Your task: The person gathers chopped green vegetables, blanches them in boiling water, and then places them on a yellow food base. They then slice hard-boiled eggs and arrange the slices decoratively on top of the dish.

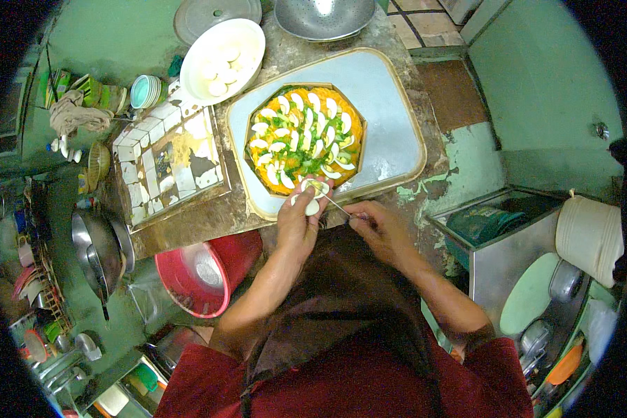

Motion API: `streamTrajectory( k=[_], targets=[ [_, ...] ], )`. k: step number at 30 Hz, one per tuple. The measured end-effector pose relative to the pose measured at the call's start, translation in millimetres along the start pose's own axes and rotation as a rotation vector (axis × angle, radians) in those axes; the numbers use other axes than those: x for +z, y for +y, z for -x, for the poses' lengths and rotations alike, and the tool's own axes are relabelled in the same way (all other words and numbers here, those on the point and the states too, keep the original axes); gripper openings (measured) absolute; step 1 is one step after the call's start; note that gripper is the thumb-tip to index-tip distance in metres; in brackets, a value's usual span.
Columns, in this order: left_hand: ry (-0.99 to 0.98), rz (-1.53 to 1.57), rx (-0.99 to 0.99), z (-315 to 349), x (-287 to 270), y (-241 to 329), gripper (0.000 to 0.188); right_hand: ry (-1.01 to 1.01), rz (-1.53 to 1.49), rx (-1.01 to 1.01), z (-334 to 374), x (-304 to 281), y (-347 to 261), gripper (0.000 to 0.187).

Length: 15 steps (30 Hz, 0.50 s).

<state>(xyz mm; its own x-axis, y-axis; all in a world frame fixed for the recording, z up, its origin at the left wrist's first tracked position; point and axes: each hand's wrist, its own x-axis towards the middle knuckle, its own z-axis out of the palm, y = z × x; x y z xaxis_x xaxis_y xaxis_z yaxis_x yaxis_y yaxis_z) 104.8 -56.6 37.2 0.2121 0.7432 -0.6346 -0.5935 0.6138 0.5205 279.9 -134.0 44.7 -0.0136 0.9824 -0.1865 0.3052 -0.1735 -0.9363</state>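
Note:
My left hand [297, 221] is closed around pieces of sliced boiled egg [315, 187] at the near edge of an octagonal tray of orange food. From the right, my right hand [382, 227] grips a thin metal tool [337, 206] that looks like a narrow blade. Its tip reaches the egg in my left fingers; the handle is mostly hidden in my right hand. White egg wedges [320, 124] and chopped green leaves [312, 166] cover the orange food [356, 129]. Beneath the octagonal tray lies a large pale-blue rectangular tray [390, 118].
A white bowl [195, 78] of whole peeled eggs stands beyond the tray's left corner, near a metal colander [324, 21]. Broken white tiles [146, 164] cover the counter's left side. A red tub [181, 282] sits below the counter's front edge. A metal-framed cabinet [491, 265] stands at right.

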Motion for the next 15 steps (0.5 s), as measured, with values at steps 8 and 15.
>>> streamTrajectory(
  k=[8,15],
  targets=[
    [0.016,-0.094,-0.043,-24,-21,32,0.041,0.141,0.103,0.007,-28,40,17,0.024],
    [-0.076,-0.247,-0.039,-42,-24,41,0.041,0.040,-0.402,0.451,-35,43,-26,0.026]
  ],
)
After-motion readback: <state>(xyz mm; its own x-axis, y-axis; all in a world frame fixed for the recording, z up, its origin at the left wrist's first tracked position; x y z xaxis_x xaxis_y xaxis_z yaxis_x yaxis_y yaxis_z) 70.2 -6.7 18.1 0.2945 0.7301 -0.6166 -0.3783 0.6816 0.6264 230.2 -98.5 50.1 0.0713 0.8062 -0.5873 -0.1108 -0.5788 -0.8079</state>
